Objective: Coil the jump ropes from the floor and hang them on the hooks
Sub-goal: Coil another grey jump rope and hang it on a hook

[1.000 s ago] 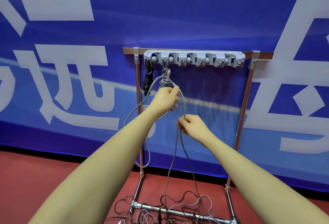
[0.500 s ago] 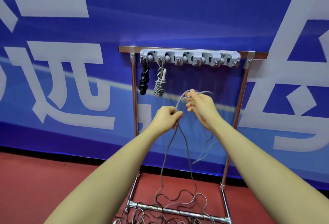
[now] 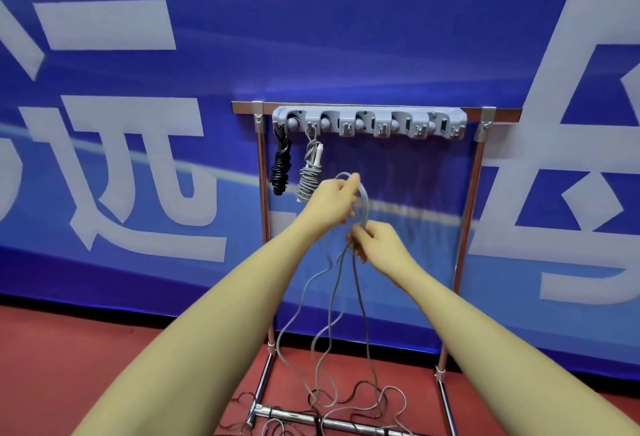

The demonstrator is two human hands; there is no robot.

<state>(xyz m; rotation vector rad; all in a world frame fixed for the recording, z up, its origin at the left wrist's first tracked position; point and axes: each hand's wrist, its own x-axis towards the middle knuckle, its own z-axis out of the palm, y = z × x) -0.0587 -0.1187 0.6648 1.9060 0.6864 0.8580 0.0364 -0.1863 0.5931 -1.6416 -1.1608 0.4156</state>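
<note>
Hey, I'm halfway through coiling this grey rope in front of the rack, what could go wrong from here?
1. The grey rope trails from your left hand and right hand into the loose ropes across the rack's bottom bar; pulling may snag or drag them.
2. The loops are loosely gathered and could slip apart.
3. Two coiled ropes hang close by and might get bumped.
</note>
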